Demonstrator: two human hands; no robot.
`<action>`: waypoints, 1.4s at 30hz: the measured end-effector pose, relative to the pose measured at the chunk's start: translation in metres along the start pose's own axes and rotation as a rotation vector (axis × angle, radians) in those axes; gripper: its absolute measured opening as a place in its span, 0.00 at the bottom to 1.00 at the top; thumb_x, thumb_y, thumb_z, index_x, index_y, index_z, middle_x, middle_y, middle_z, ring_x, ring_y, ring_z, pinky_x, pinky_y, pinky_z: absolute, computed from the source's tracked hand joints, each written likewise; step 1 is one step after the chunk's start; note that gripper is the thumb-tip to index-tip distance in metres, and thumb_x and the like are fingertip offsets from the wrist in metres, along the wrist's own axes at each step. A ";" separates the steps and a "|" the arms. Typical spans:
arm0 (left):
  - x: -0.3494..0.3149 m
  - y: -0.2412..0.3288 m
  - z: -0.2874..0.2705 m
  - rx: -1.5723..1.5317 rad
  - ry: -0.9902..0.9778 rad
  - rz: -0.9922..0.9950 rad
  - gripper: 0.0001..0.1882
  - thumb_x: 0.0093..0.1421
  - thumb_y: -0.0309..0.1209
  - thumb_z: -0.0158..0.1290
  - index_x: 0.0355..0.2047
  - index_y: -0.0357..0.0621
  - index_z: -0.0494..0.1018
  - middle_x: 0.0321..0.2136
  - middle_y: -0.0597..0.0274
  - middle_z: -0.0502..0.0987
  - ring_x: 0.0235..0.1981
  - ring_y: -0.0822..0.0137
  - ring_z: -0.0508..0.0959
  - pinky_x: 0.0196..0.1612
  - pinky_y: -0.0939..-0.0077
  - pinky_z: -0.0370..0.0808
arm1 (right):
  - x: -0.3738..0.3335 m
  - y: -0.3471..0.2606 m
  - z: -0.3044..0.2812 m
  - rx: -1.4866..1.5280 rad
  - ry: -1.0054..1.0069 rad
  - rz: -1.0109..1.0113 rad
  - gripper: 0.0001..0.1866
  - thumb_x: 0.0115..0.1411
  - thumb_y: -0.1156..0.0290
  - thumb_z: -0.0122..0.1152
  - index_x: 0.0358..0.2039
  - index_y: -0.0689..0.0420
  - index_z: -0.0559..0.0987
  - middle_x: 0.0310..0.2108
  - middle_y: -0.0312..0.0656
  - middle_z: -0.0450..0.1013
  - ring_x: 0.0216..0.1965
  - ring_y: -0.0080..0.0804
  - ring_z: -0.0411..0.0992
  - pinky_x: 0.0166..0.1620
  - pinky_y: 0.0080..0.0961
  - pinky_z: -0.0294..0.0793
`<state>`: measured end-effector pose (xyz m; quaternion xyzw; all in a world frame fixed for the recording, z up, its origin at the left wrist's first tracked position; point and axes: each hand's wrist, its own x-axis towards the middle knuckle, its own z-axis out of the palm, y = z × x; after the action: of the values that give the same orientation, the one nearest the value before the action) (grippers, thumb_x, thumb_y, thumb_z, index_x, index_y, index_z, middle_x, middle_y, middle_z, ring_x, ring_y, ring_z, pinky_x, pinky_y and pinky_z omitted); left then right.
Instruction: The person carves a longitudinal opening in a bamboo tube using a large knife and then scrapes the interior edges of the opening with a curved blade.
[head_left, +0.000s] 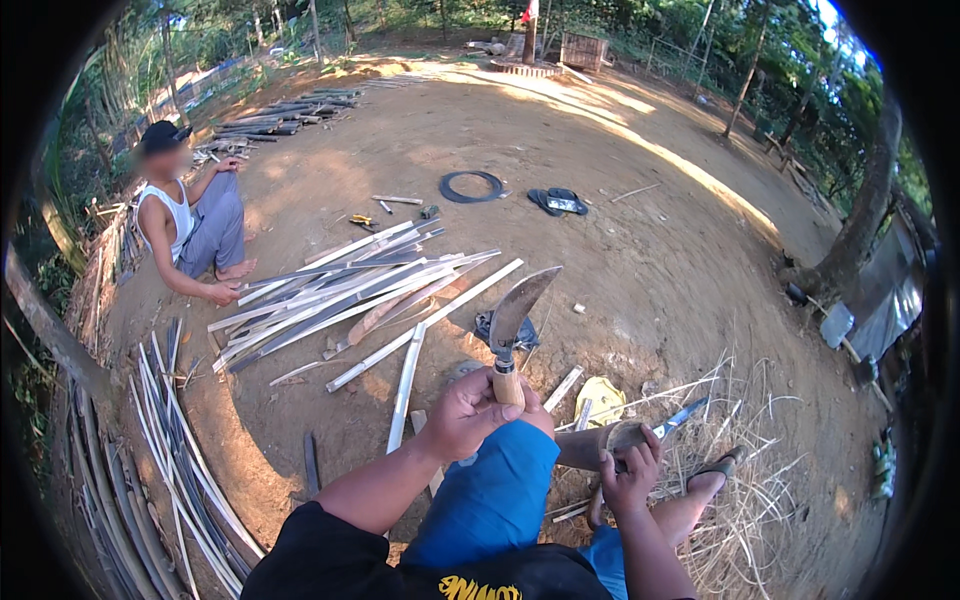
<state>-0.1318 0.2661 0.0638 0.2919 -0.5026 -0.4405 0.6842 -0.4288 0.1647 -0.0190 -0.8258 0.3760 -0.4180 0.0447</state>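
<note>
My left hand [470, 412] is closed around the light wooden handle of a curved knife [517, 312]. Its broad, dark blade points up and away, above my left knee. Lower right, my right hand [630, 472] has its fingers curled at the round end of a brown cylindrical piece [583, 449], which lies between my legs. A straight knife [683, 415] with a bluish blade sticks out just beyond these fingers. Whether the right hand also touches that knife, I cannot tell.
Split strips [350, 290] lie piled ahead on the left, beside a seated person [190, 215] touching one. More long strips [185, 470] and poles are at lower left. Thin shavings [745, 480] surround my right foot. A black coil [471, 187], slippers [558, 202] and a yellow item [600, 400] lie on the dirt.
</note>
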 end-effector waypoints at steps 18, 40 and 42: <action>0.033 -0.101 0.122 0.615 -0.156 -0.430 0.17 0.63 0.24 0.58 0.52 0.36 0.72 0.34 0.56 0.83 0.37 0.75 0.83 0.38 0.78 0.78 | 0.027 0.005 -0.005 0.731 -0.215 0.466 0.24 0.65 0.56 0.62 0.53 0.62 0.76 0.55 0.48 0.71 0.61 0.37 0.67 0.63 0.37 0.64; 0.148 -0.165 0.024 1.458 -0.337 -0.165 0.32 0.68 0.52 0.47 0.63 0.42 0.68 0.60 0.43 0.71 0.63 0.47 0.68 0.67 0.59 0.61 | -0.033 0.058 -0.044 1.036 -0.291 1.007 0.16 0.65 0.63 0.54 0.47 0.59 0.68 0.26 0.36 0.66 0.23 0.23 0.66 0.25 0.26 0.66; 0.154 -0.164 0.024 1.396 -0.391 -0.184 0.32 0.66 0.50 0.50 0.63 0.42 0.68 0.60 0.40 0.70 0.63 0.45 0.68 0.66 0.60 0.62 | -0.071 0.059 -0.039 0.693 -0.444 0.947 0.18 0.65 0.62 0.56 0.49 0.61 0.68 0.27 0.38 0.69 0.26 0.27 0.69 0.27 0.29 0.68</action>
<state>-0.1889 0.0567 0.0001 0.6173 -0.7527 -0.1173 0.1965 -0.5176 0.1790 -0.0633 -0.5742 0.5253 -0.2693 0.5673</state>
